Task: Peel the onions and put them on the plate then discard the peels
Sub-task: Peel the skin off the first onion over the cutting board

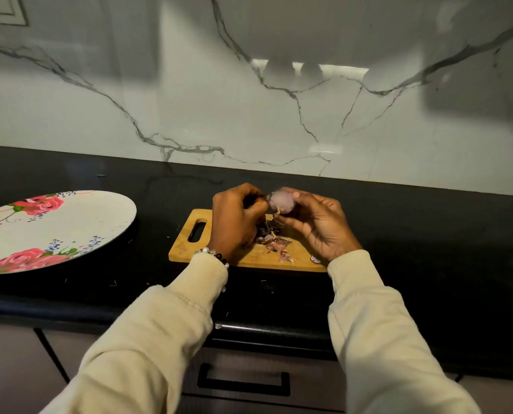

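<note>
With the right hand [315, 227] gripping the onion [281, 201] above the cutting board [250, 258] and the left hand [238, 219] pinching its skin, a hard tug could drop it or scatter peels [274, 243] across the counter [428, 234].

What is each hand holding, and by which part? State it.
Right hand grips the onion around its body; left hand pinches peel at its left end.

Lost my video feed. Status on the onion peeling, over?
Right hand holds onion above cutting board; left hand pinches its skin. Peels piled on board. Plate bare, path unobstructed.
</note>
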